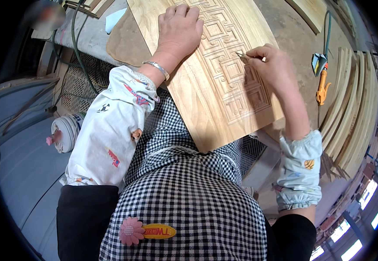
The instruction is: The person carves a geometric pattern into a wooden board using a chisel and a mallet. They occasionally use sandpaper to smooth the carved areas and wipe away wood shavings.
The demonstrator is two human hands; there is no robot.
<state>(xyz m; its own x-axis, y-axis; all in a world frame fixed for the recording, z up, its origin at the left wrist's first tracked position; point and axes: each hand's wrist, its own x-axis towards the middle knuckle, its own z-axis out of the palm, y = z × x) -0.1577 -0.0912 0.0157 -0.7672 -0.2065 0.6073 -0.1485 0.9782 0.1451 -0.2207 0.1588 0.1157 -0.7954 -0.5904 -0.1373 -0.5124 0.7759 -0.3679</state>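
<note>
A pale wooden board (189, 102) lies slanted before me, its near corner by my checked apron. A raised band of squared scrollwork (215, 29) is carved along it. My left hand (181, 29) rests on the board beside the carving, fingers spread, with nothing in it. Over the carving's right edge, my right hand (270, 63) pinches a small, thin, pointed metal tool (241, 56). The tool's tip is at the carved lines; its rear part is hidden in my fingers, so I cannot tell its exact kind.
An orange-handled air blow gun (323, 89) hangs from a hose at the right. Beyond it stand several curved wooden strips (350, 104). A plank (304, 13) lies at the far right. Left of me are a dark green hose (76, 41) and a white bucket-like container (67, 134).
</note>
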